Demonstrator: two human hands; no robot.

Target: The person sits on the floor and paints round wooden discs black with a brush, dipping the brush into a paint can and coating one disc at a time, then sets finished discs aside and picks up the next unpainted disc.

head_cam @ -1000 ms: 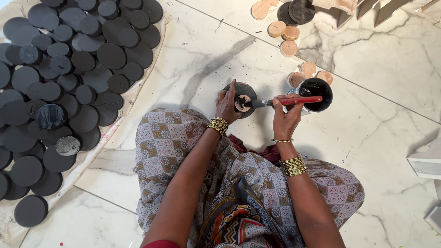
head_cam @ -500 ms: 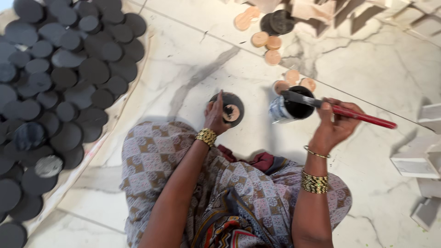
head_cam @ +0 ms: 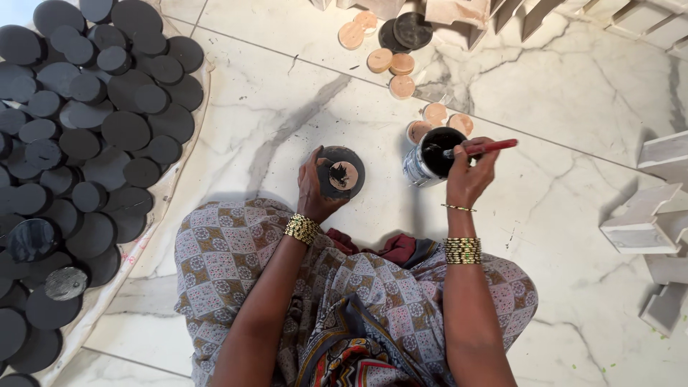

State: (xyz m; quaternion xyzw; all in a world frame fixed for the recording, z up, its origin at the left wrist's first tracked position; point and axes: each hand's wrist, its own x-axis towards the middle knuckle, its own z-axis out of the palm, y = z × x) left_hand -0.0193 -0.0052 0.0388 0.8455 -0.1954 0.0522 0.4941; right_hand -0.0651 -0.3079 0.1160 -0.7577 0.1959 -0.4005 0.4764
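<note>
On the far left of the marble floor [head_cam: 287, 79], a sheet [head_cam: 168, 208] carries a crowd of black-painted discs [head_cam: 86, 129], laid flat and overlapping at their edges. Toward the middle, the left hand [head_cam: 313, 190] holds a round disc [head_cam: 341, 172] tilted up off the floor, its fingers curled around the left rim; the face is black around the edge with a bare wood patch left at the centre. It looks like thin, stiff wood — light, likely easy to turn by the rim, and best gripped at the edge where wet paint will not smear. Just to the right stands a small paint can [head_cam: 430, 156], open and dark inside. The right hand [head_cam: 469, 175] pinches a red-handled brush [head_cam: 481, 149] between thumb and fingers, the bristle end dipped into the can. Behind the can lie unpainted wooden discs [head_cam: 390, 61] — pale and round — with two dark ones [head_cam: 407, 30] among them. At the far right rest white wooden pieces [head_cam: 645, 222].
</note>
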